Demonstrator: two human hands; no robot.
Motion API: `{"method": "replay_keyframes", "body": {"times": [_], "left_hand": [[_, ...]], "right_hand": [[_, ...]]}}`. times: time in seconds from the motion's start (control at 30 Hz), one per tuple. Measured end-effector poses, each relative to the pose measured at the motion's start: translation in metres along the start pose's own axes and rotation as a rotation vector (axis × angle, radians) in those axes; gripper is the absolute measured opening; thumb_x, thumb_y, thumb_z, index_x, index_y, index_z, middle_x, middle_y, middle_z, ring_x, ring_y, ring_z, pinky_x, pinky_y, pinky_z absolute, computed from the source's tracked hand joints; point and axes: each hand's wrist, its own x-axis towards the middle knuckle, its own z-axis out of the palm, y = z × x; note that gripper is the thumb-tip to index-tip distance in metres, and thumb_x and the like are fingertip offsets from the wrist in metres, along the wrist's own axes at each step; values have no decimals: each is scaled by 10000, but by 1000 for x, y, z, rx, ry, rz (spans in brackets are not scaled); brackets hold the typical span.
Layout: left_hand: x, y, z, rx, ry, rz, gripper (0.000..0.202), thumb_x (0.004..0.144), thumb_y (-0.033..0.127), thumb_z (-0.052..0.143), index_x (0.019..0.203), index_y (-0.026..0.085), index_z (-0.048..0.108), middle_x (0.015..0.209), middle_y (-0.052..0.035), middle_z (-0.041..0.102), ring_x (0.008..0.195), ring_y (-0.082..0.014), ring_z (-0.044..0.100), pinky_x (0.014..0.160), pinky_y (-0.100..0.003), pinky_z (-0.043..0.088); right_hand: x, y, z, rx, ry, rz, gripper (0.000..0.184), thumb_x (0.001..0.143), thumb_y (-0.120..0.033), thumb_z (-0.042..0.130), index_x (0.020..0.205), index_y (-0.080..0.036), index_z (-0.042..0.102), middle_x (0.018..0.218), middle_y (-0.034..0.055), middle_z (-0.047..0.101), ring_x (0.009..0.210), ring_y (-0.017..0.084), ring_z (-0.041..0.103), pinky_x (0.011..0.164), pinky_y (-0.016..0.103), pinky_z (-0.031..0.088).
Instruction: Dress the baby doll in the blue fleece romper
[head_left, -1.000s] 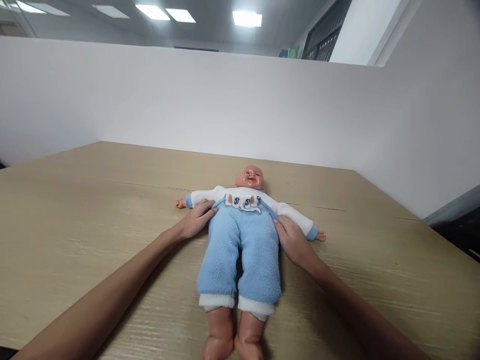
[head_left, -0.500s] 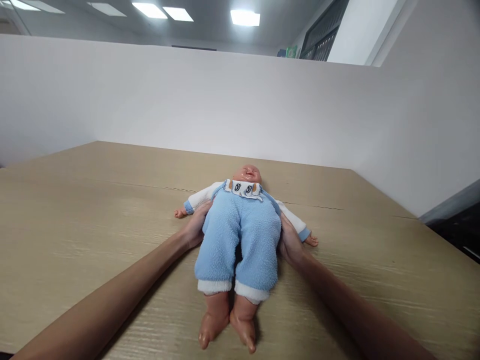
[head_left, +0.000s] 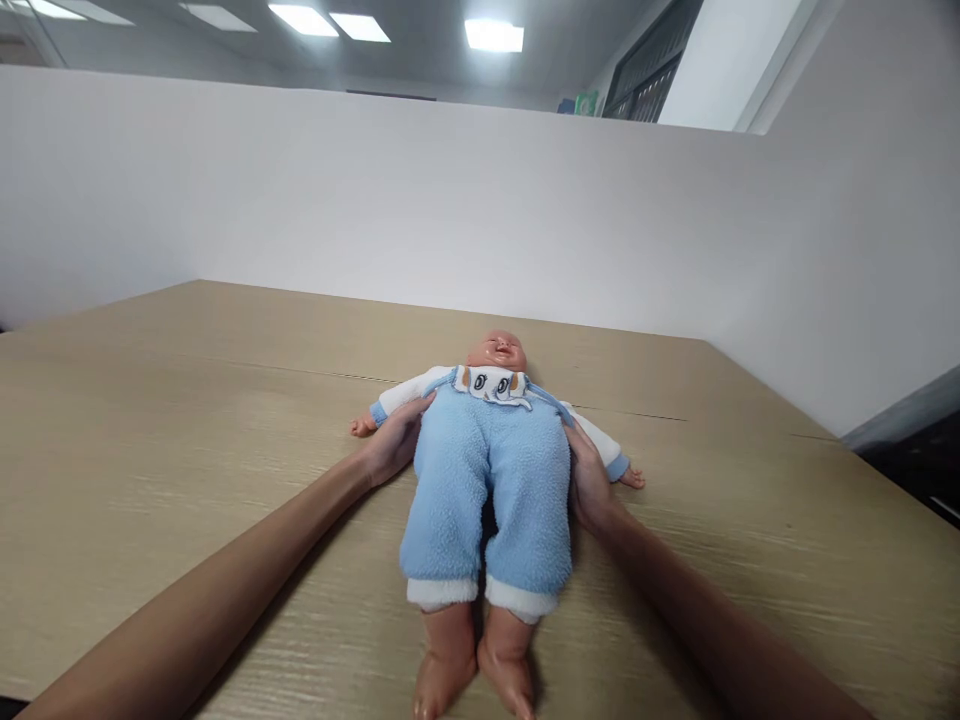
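A baby doll [head_left: 491,480] lies on its back on the wooden table [head_left: 187,400], head away from me and bare feet toward me. It wears fluffy light-blue dungarees with a cartoon bib over a white long-sleeved top. My left hand [head_left: 394,440] grips the doll's left side at the waist, under its arm. On the other side my right hand [head_left: 589,480] holds the waist, its fingers partly tucked behind the blue fabric. Both hands close on the doll's body.
White partition walls [head_left: 450,210] stand along the table's far and right edges. A seam line [head_left: 300,372] crosses the tabletop behind the doll. Beyond the right edge is a dark gap [head_left: 911,455]. Ceiling lights show above the partition.
The doll was lifted at the hips and shifted away from me, then lowered again; its legs now lie flatter and the feet reach nearer the frame's bottom. Both hands stayed at its sides.
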Motion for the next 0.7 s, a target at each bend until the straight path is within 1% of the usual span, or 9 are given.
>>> {"method": "replay_keyframes", "body": {"times": [0.1, 0.2, 0.3, 0.37, 0.47, 0.57, 0.63, 0.7], "left_hand": [[1, 4, -3, -32, 2, 2, 297, 935, 423, 763, 1117, 189, 780, 1197, -74, 787, 1285, -345, 639, 1143, -427, 427], [3, 6, -6, -38, 7, 17, 272, 920, 385, 755, 1108, 189, 782, 1242, -67, 780, 1332, -361, 615, 1182, -437, 403], [6, 7, -7, -29, -14, 54, 323, 918, 363, 738, 1178, 176, 773, 1273, -78, 772, 1358, -365, 600, 1203, -442, 390], [6, 8, -6, -23, -19, 86, 364, 916, 362, 742, 1222, 167, 764, 1277, -90, 770, 1364, -364, 597, 1203, -444, 392], [4, 10, -1, -17, 3, 121, 394, 906, 371, 764, 1238, 160, 758, 1236, -103, 779, 1327, -373, 618, 1173, -458, 422], [1, 12, 3, -6, 47, 118, 363, 870, 378, 805, 1167, 171, 773, 1154, -102, 789, 1233, -385, 659, 1097, -478, 479], [0, 13, 5, 1, 69, 114, 336, 841, 386, 835, 1100, 179, 781, 1103, -98, 787, 1173, -388, 675, 1049, -480, 501], [1, 12, 5, 11, 63, 117, 335, 832, 401, 852, 1071, 177, 782, 1083, -98, 783, 1143, -379, 678, 1028, -466, 501]], "right_hand": [[1, -1, -1, -17, 12, -14, 385, 856, -475, 774, 1202, -306, 773, 1318, -7, 766, 1422, 291, 568, 1287, 459, 357], [2, 0, -3, -8, -24, -27, 347, 846, -463, 799, 1151, -300, 769, 1298, -6, 767, 1356, 289, 610, 1268, 457, 374], [4, 2, -6, -12, -65, -40, 333, 850, -467, 799, 1131, -290, 766, 1266, 1, 775, 1296, 281, 642, 1240, 441, 408], [4, 3, -7, -16, -70, -40, 341, 845, -471, 798, 1127, -283, 766, 1265, 5, 776, 1305, 278, 635, 1231, 429, 420], [2, -1, -5, 9, -59, -16, 357, 825, -470, 805, 1124, -281, 759, 1270, 0, 777, 1334, 275, 624, 1245, 430, 412], [-2, -7, 1, 36, -25, 18, 379, 774, -452, 825, 1104, -275, 762, 1266, 2, 780, 1358, 293, 616, 1275, 453, 381], [-4, -11, 4, 54, -19, 30, 379, 751, -435, 826, 1085, -268, 764, 1245, 13, 790, 1362, 311, 615, 1263, 473, 401], [-5, -13, 7, 73, -48, 33, 369, 767, -433, 807, 1092, -265, 762, 1227, 21, 796, 1351, 318, 625, 1228, 485, 445]]}}
